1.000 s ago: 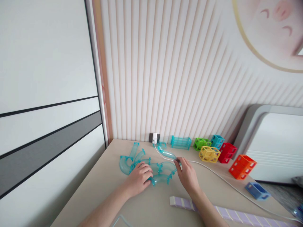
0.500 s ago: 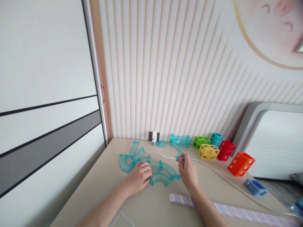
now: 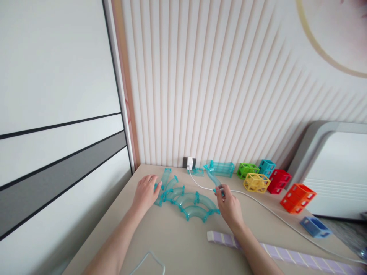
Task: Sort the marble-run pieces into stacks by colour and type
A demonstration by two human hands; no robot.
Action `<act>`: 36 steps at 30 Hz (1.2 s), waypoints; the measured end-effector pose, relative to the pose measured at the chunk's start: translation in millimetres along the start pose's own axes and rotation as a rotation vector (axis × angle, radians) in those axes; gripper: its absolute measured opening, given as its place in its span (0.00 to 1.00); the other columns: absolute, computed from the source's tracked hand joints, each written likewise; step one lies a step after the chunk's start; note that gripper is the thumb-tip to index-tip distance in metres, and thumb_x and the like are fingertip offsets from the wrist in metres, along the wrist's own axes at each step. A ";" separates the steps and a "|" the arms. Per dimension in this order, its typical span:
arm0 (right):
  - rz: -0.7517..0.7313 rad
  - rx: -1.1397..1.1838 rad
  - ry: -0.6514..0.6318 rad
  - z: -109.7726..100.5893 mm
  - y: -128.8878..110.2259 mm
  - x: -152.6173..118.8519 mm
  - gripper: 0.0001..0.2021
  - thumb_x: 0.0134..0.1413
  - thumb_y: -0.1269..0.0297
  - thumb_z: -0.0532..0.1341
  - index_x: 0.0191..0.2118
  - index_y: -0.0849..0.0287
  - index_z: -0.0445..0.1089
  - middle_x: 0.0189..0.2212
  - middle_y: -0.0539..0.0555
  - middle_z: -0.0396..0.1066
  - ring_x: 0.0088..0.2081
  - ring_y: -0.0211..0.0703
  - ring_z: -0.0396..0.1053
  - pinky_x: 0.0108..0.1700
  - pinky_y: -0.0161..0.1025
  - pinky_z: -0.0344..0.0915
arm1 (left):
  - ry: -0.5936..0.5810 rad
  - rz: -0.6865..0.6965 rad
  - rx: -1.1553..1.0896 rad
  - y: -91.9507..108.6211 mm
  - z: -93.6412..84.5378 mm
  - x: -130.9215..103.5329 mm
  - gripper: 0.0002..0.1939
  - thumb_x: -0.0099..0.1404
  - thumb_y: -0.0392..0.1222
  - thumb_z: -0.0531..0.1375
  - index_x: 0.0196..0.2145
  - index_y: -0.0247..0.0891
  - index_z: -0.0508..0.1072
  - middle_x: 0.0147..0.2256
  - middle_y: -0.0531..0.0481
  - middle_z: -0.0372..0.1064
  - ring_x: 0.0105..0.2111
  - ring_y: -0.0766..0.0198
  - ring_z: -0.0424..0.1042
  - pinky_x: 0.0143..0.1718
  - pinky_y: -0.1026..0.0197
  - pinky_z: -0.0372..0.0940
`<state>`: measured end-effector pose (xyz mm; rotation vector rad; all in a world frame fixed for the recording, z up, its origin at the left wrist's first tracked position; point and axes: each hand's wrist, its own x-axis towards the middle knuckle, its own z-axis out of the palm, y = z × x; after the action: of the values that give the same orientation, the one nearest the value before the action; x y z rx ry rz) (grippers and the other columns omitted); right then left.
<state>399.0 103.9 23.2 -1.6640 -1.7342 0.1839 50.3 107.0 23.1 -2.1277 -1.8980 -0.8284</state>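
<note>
My right hand pinches the near end of a translucent teal curved track piece, which slants up and away to the left. My left hand is over a curved teal track piece at the left of the group and hides most of it. Its thumb and forefinger are apart; whether they touch the piece I cannot tell. Several more teal curved pieces lie between the hands, some end to end. A straight-looking teal piece lies behind them.
By the wall are stacked teal track pieces and a white charger whose cable crosses the table. Coloured open-frame blocks stand at right. A purple-and-white strip lies in front, partly under my right forearm.
My left hand has moved left and away from the middle curved pieces, to the leftmost one. My right hand still holds its track piece in about the same place. The view has shifted slightly.
</note>
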 end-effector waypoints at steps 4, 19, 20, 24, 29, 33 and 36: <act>-0.005 -0.003 -0.003 -1.2 -0.8 -0.1 0.15 0.66 0.49 0.49 0.40 0.52 0.66 0.28 0.52 0.79 0.28 0.48 0.78 0.30 0.37 0.63 | -0.024 -0.068 0.033 -10.8 8.8 -4.5 0.15 0.71 0.46 0.54 0.48 0.35 0.73 0.47 0.35 0.75 0.50 0.44 0.72 0.50 0.44 0.66; -0.007 -0.001 -0.024 -2.6 -1.9 0.4 0.14 0.66 0.51 0.51 0.41 0.52 0.70 0.27 0.51 0.80 0.29 0.47 0.79 0.31 0.36 0.64 | -0.002 0.154 -0.103 15.3 29.9 -11.4 0.18 0.71 0.43 0.54 0.55 0.39 0.72 0.51 0.41 0.74 0.52 0.50 0.71 0.57 0.47 0.65; -0.010 0.000 -0.026 -2.6 -1.9 0.4 0.14 0.66 0.51 0.51 0.41 0.52 0.70 0.27 0.51 0.80 0.29 0.47 0.79 0.31 0.35 0.65 | -0.002 0.135 -0.101 14.7 31.1 -11.5 0.20 0.71 0.43 0.54 0.58 0.39 0.70 0.52 0.40 0.73 0.53 0.49 0.71 0.56 0.46 0.65; -0.016 -0.002 -0.028 -1.8 -1.7 0.2 0.14 0.65 0.52 0.52 0.41 0.52 0.71 0.27 0.51 0.80 0.29 0.47 0.79 0.31 0.35 0.64 | -0.038 0.042 -0.083 8.6 32.5 -11.2 0.20 0.72 0.45 0.52 0.59 0.38 0.69 0.52 0.38 0.74 0.52 0.49 0.72 0.54 0.46 0.66; -0.016 -0.005 -0.039 -0.8 -1.4 -0.1 0.14 0.65 0.52 0.52 0.41 0.52 0.71 0.27 0.51 0.80 0.29 0.46 0.79 0.31 0.35 0.64 | -0.052 -0.005 -0.077 0.4 39.8 -10.2 0.16 0.71 0.37 0.51 0.51 0.36 0.73 0.47 0.38 0.77 0.49 0.49 0.74 0.53 0.47 0.67; -0.011 -0.001 -0.051 -0.7 -1.0 -0.5 0.14 0.65 0.52 0.52 0.41 0.52 0.70 0.27 0.50 0.80 0.30 0.47 0.79 0.31 0.35 0.64 | -0.054 -0.033 -0.079 -6.9 49.3 -9.4 0.19 0.69 0.32 0.51 0.53 0.37 0.72 0.46 0.40 0.77 0.49 0.52 0.74 0.53 0.50 0.68; -0.004 -0.001 -0.052 -1.0 -1.7 -0.8 0.13 0.65 0.52 0.52 0.41 0.52 0.70 0.27 0.51 0.79 0.30 0.47 0.79 0.31 0.35 0.64 | -0.059 -0.047 -0.084 -11.4 52.9 -9.0 0.20 0.67 0.29 0.50 0.52 0.38 0.73 0.46 0.41 0.76 0.49 0.53 0.74 0.54 0.50 0.68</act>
<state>398.2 102.5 24.6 -1.6694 -1.7761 0.2265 54.3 126.5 -28.1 -2.1872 -1.9829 -0.8782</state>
